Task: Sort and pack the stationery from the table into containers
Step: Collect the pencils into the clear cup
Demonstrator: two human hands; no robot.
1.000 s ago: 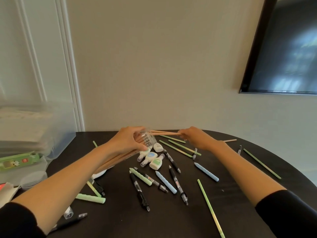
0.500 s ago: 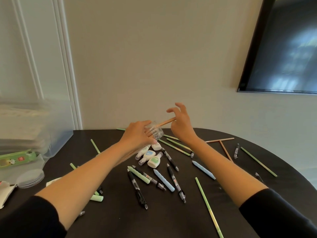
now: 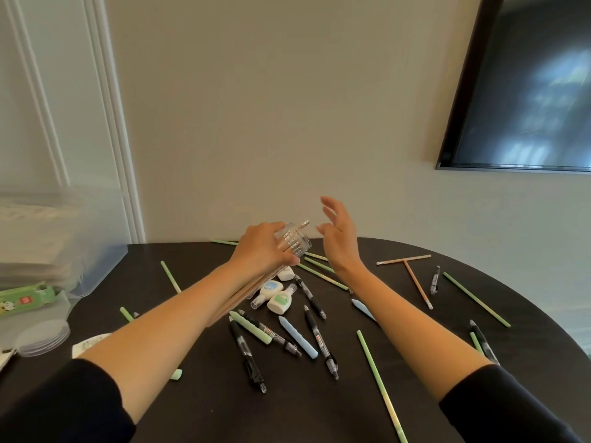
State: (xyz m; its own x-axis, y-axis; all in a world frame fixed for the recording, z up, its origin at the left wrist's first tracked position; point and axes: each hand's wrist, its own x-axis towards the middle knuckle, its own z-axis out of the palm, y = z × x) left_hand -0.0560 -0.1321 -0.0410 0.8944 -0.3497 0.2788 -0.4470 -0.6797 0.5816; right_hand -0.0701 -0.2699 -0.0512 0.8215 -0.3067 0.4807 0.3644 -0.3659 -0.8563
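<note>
My left hand [image 3: 262, 247] grips a clear round jar [image 3: 295, 241] tilted on its side above the dark table [image 3: 303, 410]. A bundle of wooden pencils [image 3: 243, 294] runs from the jar back under my left wrist. My right hand [image 3: 340, 238] hovers just right of the jar's mouth, fingers spread and holding nothing. Below lie correction tape dispensers [image 3: 276, 297], black pens [image 3: 248, 356], pastel highlighters [image 3: 297, 337] and green pencils [image 3: 380, 385]. Two wooden pencils [image 3: 415, 279] lie in a T at the right.
A clear plastic storage box [image 3: 57, 238] stands at the left table edge, with a green packet [image 3: 25, 298] and stacked clear lids [image 3: 41, 337] in front. A dark screen [image 3: 524, 91] hangs on the wall at right. More green pencils [image 3: 476, 298] lie near the right edge.
My right hand let go of the wooden pencil it was feeding in and opened beside the jar's mouth. The jar in my left hand rose a little off the table.
</note>
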